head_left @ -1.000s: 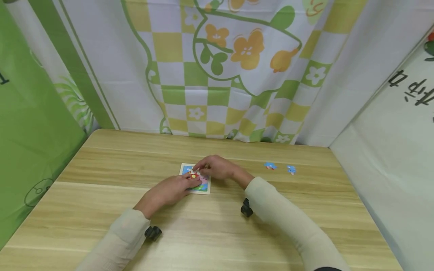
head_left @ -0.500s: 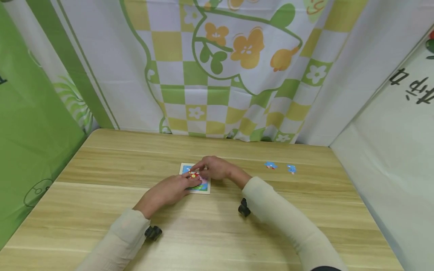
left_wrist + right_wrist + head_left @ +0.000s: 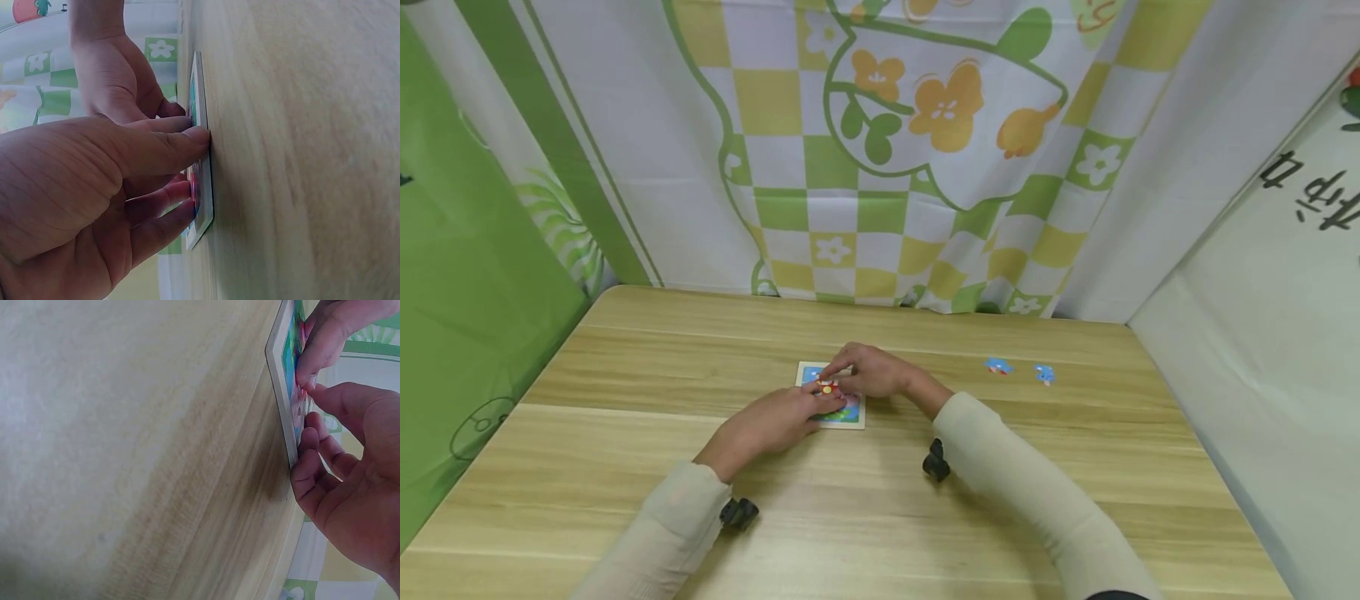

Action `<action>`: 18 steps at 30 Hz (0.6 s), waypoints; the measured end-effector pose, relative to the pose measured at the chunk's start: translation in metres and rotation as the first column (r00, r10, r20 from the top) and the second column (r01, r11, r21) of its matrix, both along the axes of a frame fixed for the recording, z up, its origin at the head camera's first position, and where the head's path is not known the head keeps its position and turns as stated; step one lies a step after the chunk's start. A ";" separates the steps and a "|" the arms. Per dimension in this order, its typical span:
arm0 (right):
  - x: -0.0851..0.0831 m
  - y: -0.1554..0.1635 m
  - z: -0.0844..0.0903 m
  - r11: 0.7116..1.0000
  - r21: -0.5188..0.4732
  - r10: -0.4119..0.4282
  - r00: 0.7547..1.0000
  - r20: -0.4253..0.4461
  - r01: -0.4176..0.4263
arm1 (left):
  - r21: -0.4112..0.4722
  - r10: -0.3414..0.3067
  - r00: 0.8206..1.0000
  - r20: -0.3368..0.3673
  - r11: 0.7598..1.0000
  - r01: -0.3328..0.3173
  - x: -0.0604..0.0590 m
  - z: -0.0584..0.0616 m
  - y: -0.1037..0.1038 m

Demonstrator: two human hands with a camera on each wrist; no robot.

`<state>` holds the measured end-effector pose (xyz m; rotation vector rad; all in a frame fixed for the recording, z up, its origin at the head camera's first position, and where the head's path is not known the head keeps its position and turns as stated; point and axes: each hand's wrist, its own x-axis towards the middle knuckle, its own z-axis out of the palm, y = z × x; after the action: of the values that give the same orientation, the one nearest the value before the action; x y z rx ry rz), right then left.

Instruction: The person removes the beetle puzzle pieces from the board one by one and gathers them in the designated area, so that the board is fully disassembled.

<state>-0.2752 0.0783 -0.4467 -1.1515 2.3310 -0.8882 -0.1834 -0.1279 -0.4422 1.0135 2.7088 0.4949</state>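
Observation:
A small square picture puzzle board [image 3: 850, 423] with a pale border lies on the table. My left hand [image 3: 772, 421] rests on its left side; in the left wrist view the thumb [image 3: 194, 139] touches the near edge while nearly straight fingers press the picture. Over the upper right of the board, my right hand [image 3: 874, 371] has its fingers curled, pinching a small red-and-white puzzle piece [image 3: 827, 382]. Its fingertips partly hide that piece. In the right wrist view the other right fingers [image 3: 306, 469] curl beside the board's edge.
Two loose blue puzzle pieces lie to the right on the wooden table [image 3: 880, 517]: one with a red part [image 3: 997, 366], the other [image 3: 1044, 375] near it. A patterned curtain [image 3: 880, 225] hangs behind the table's far edge. Black wrist cameras [image 3: 936, 461] sit under the sleeves.
My right hand and forearm have shifted slightly left, its fingertips moving a little over the board. The left hand stays in place, and so do the two loose pieces.

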 end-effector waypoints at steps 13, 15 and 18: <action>0.002 -0.009 0.006 0.998 0.029 -0.056 0.997 -0.045 0.057 | -0.010 0.014 1.000 0.017 1.000 -0.013 -0.002 0.000 0.000; 0.002 -0.011 0.005 0.997 0.019 -0.067 0.996 -0.057 0.068 | -0.012 0.014 1.000 0.020 1.000 -0.014 -0.001 0.001 0.001; 0.002 -0.013 0.004 0.995 0.007 -0.094 0.993 -0.070 0.095 | -0.014 0.013 1.000 0.016 1.000 -0.013 -0.001 0.001 0.001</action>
<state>-0.2731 0.0655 -0.4425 -1.0920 2.4610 -0.8809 -0.1841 -0.1268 -0.4410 0.9845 2.7021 0.4835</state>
